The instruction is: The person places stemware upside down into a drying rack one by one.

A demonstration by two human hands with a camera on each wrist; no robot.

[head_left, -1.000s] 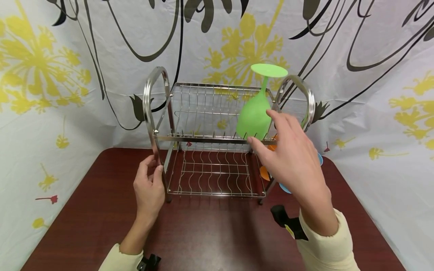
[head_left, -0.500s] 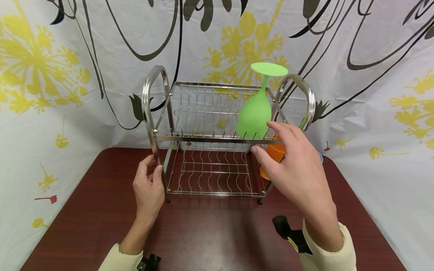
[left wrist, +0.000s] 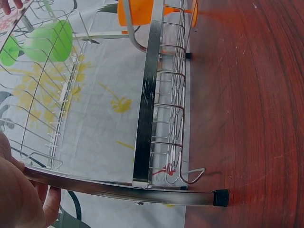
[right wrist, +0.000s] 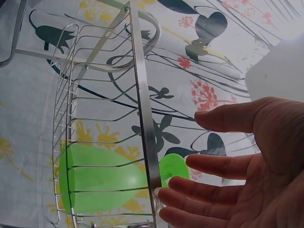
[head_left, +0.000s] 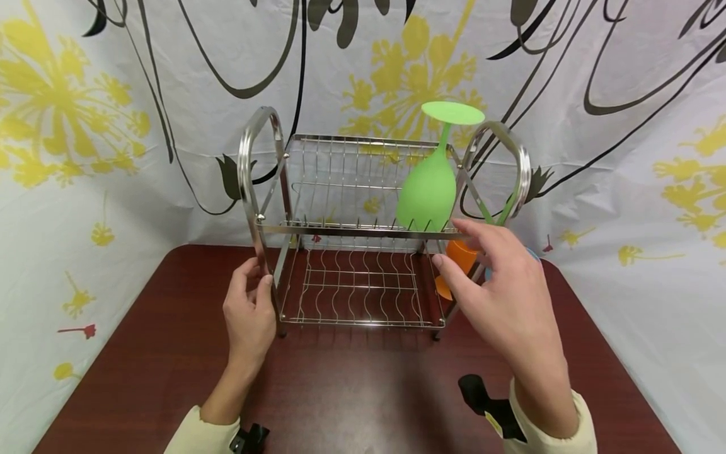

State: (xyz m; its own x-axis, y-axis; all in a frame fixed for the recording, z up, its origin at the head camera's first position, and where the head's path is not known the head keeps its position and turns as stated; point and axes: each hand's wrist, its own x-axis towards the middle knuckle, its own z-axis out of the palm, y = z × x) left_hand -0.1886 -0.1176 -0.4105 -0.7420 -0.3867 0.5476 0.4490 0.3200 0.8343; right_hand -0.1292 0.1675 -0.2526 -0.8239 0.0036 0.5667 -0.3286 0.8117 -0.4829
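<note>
A two-tier metal dish rack (head_left: 351,233) stands on the table. On its upper tier, toward the right, a green goblet (head_left: 426,192) rests upside down with its foot on top. My left hand (head_left: 249,315) holds the rack's left post between thumb and fingers; the left wrist view shows that hand (left wrist: 23,199) at the post. My right hand (head_left: 505,290) is at the rack's right side, below and right of the goblet, holding nothing. In the right wrist view its fingers (right wrist: 213,194) are extended near the upper rail; whether they touch it cannot be told.
An orange item (head_left: 460,255) and a blue one (head_left: 532,253) sit by the rack's right side, partly hidden by my right hand. The lower tier has a wavy wire grid (head_left: 360,287). A patterned sheet (head_left: 113,208) hangs behind the dark red table (head_left: 351,378).
My right hand has moved down and slightly right, away from the goblet, uncovering more of the orange item. The left hand stays on the post, and the goblet stays in place on the rack.
</note>
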